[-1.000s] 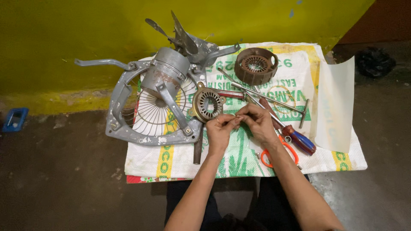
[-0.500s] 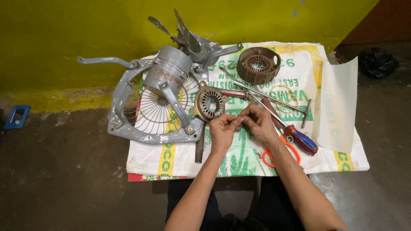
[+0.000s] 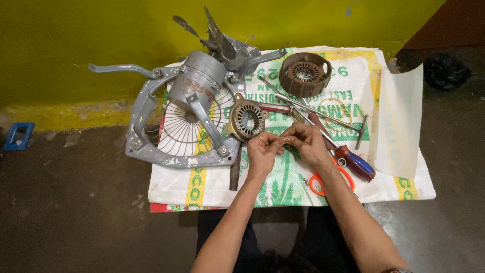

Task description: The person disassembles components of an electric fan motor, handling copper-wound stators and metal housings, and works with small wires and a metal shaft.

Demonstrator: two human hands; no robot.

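Where hands (image 3: 285,146) meet: white printed sack (image 3: 353,76).

Two hands (image 3: 285,146), two screwdrivers (image 3: 348,156).

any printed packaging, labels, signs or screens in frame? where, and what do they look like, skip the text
Printed sack: flattened woven bag spread on the floor as a mat under the fan parts, tools and both hands; white, green lettering and plant motifs, yellow bands.
Red edge: strip of another sheet showing under the sack's near left edge.
Blank sheet: translucent white, on the sack's right end, unprinted.
No signs or screens.
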